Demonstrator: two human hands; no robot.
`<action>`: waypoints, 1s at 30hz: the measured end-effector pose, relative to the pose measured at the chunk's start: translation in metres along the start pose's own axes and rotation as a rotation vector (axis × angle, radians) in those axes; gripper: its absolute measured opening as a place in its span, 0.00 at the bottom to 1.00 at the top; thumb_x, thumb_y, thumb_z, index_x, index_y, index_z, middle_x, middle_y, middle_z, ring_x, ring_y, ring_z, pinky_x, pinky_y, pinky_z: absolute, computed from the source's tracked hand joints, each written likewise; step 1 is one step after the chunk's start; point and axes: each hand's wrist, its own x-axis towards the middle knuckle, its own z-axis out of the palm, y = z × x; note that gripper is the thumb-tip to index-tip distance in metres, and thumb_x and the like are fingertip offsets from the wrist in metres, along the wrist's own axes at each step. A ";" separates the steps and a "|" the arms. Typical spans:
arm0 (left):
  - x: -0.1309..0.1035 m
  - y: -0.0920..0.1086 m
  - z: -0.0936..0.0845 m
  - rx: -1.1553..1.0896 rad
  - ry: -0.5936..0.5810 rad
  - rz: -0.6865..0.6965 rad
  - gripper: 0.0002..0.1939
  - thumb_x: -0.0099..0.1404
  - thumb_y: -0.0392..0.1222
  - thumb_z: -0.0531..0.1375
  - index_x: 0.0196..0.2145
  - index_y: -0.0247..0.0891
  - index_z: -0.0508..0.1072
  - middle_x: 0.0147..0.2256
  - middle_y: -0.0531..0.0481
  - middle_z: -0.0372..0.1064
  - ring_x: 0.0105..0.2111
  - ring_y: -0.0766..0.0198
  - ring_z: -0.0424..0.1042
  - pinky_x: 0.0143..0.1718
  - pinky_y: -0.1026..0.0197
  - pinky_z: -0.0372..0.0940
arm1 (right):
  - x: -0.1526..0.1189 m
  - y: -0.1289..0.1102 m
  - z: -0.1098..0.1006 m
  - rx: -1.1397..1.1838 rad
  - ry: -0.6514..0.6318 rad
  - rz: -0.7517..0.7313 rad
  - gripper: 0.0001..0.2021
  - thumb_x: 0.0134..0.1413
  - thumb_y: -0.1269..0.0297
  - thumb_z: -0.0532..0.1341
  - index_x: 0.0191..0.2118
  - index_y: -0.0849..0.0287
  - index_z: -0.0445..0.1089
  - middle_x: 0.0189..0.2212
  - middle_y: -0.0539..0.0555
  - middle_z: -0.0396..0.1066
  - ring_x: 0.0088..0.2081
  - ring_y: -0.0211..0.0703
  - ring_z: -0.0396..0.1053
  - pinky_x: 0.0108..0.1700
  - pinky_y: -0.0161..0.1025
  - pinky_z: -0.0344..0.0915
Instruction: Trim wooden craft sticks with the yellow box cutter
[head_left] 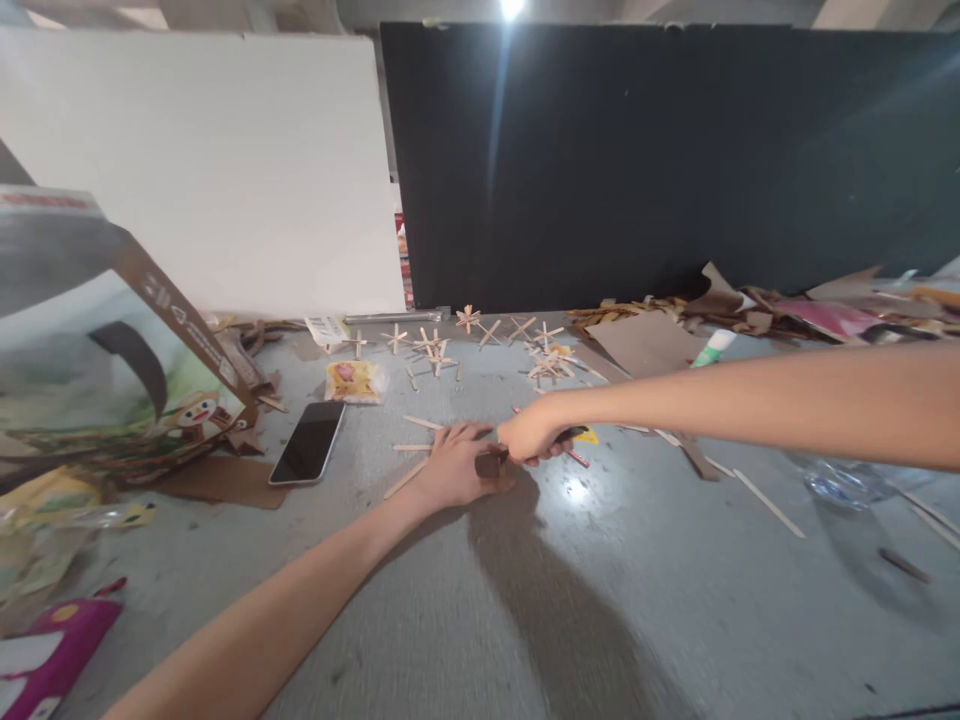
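Note:
Near the middle of the grey table [420,620], my left hand [461,465] rests low over thin wooden sticks [409,448] whose ends fan out to its left. Its fingers reach toward my right hand, and what lies under them is hidden. My right hand [534,428] is closed around a dark-handled tool [574,434], too blurred to name. A brown piece [491,462] shows between the two hands. Beside my right hand are a yellow item [589,436] and a thin reddish stick [577,458].
Several star-shaped stick pieces [431,345] stand behind the hands. A phone [309,443], a small yellow packet [354,382] and a large printed bag [112,350] are left. Cardboard [645,343], a glue stick [714,347], loose sticks [769,503] and clear plastic [847,485] lie right.

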 end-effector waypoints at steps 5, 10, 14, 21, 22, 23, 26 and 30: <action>0.001 -0.001 0.001 0.012 -0.008 -0.005 0.22 0.62 0.58 0.71 0.51 0.49 0.82 0.66 0.44 0.66 0.66 0.39 0.61 0.66 0.38 0.53 | -0.006 -0.002 -0.001 0.099 -0.190 0.120 0.18 0.69 0.69 0.51 0.24 0.56 0.57 0.17 0.39 0.42 0.15 0.30 0.43 0.19 0.27 0.47; 0.001 -0.001 0.001 0.002 -0.015 -0.015 0.24 0.62 0.59 0.71 0.53 0.49 0.81 0.66 0.43 0.66 0.67 0.39 0.61 0.67 0.37 0.52 | -0.004 0.003 -0.003 0.165 -0.194 0.136 0.17 0.69 0.66 0.55 0.25 0.56 0.57 0.17 0.38 0.43 0.14 0.28 0.42 0.17 0.26 0.44; -0.001 0.000 0.000 -0.006 0.002 -0.013 0.24 0.61 0.58 0.71 0.52 0.48 0.82 0.65 0.42 0.67 0.67 0.40 0.62 0.68 0.37 0.52 | -0.006 0.011 0.000 0.270 -0.229 0.103 0.18 0.71 0.64 0.54 0.26 0.55 0.56 0.16 0.37 0.42 0.13 0.29 0.41 0.16 0.26 0.44; 0.000 0.001 -0.002 -0.031 -0.011 -0.024 0.23 0.62 0.58 0.71 0.52 0.48 0.82 0.67 0.41 0.66 0.69 0.39 0.59 0.68 0.33 0.50 | -0.009 0.031 0.016 0.524 -0.295 0.006 0.21 0.78 0.60 0.45 0.28 0.54 0.54 0.16 0.37 0.40 0.14 0.31 0.36 0.16 0.25 0.47; 0.000 0.001 -0.002 -0.041 -0.009 -0.023 0.23 0.61 0.58 0.71 0.51 0.48 0.82 0.67 0.42 0.66 0.69 0.39 0.59 0.68 0.33 0.50 | -0.008 0.032 0.018 0.551 -0.301 0.001 0.21 0.78 0.60 0.44 0.28 0.54 0.53 0.16 0.37 0.40 0.14 0.31 0.36 0.16 0.25 0.47; 0.000 0.001 -0.002 -0.048 -0.008 -0.023 0.23 0.61 0.59 0.71 0.51 0.49 0.82 0.67 0.42 0.66 0.69 0.39 0.59 0.69 0.33 0.50 | -0.007 0.034 0.020 0.577 -0.305 -0.006 0.21 0.78 0.60 0.43 0.28 0.54 0.53 0.16 0.38 0.40 0.14 0.31 0.36 0.16 0.25 0.47; 0.000 0.001 -0.002 -0.055 -0.006 -0.027 0.23 0.61 0.59 0.71 0.51 0.49 0.82 0.67 0.42 0.66 0.69 0.39 0.59 0.69 0.33 0.49 | -0.004 0.036 0.021 0.643 -0.316 -0.029 0.22 0.79 0.61 0.41 0.28 0.55 0.54 0.16 0.38 0.41 0.13 0.30 0.35 0.16 0.24 0.46; 0.000 0.003 -0.003 -0.047 -0.016 -0.031 0.23 0.61 0.58 0.71 0.51 0.48 0.82 0.67 0.42 0.66 0.68 0.39 0.60 0.69 0.32 0.49 | -0.002 0.039 0.021 0.693 -0.341 -0.050 0.22 0.79 0.60 0.42 0.29 0.55 0.55 0.15 0.37 0.41 0.13 0.31 0.34 0.15 0.25 0.44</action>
